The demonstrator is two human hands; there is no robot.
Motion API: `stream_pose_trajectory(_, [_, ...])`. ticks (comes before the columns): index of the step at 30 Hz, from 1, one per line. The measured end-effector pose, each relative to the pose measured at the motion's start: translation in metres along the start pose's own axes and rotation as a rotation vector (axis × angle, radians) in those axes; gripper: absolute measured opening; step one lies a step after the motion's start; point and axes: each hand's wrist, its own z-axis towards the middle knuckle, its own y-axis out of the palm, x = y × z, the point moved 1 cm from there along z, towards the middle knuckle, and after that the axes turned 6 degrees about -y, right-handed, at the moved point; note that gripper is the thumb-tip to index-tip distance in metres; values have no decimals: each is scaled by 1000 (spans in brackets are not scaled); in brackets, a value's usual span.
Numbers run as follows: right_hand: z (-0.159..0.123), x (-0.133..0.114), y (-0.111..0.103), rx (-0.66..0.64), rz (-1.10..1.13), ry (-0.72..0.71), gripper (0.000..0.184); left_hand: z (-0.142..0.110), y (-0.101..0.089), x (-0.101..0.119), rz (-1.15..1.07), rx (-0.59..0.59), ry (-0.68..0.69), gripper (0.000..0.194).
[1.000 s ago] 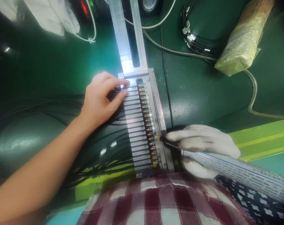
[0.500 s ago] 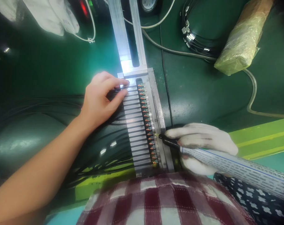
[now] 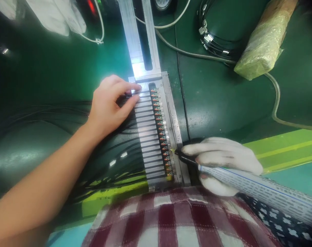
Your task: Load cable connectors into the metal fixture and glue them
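A metal fixture (image 3: 168, 103) holds a row of black cables (image 3: 147, 129), their stripped ends showing orange and green wires at small metal connectors (image 3: 161, 128). My bare left hand (image 3: 113, 101) rests at the fixture's far left edge, thumb and index finger apart on either side of the top cable. Its other fingers are mostly hidden. In a white glove, my right hand (image 3: 225, 156) grips a printed white tube (image 3: 248, 181) with a black nozzle (image 3: 185, 157). The nozzle's thin yellowish tip points at the connectors towards the fixture's near end; whether it touches cannot be made out.
A slotted metal bar (image 3: 131, 37) extends from the fixture's far end across the green mat. To the right lie coiled cables (image 3: 207, 36), a plastic-wrapped block (image 3: 261, 48) and a grey hose (image 3: 276, 99). White gloves (image 3: 53, 17) sit at upper left.
The tube's tip has shifted slightly towards me along the row of connectors, with my right hand. My left hand keeps its place on the fixture. The whole view has moved slightly.
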Motion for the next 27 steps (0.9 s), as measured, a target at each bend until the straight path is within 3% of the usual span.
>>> stream_pose_trajectory(17, [-2,4,3,46,38,-7,10,1,0,-1,3,11,13,15])
stream_pose_trajectory(27, [-1,2,1,9,60,-3,8,2,1,-2,-22,13,30,15])
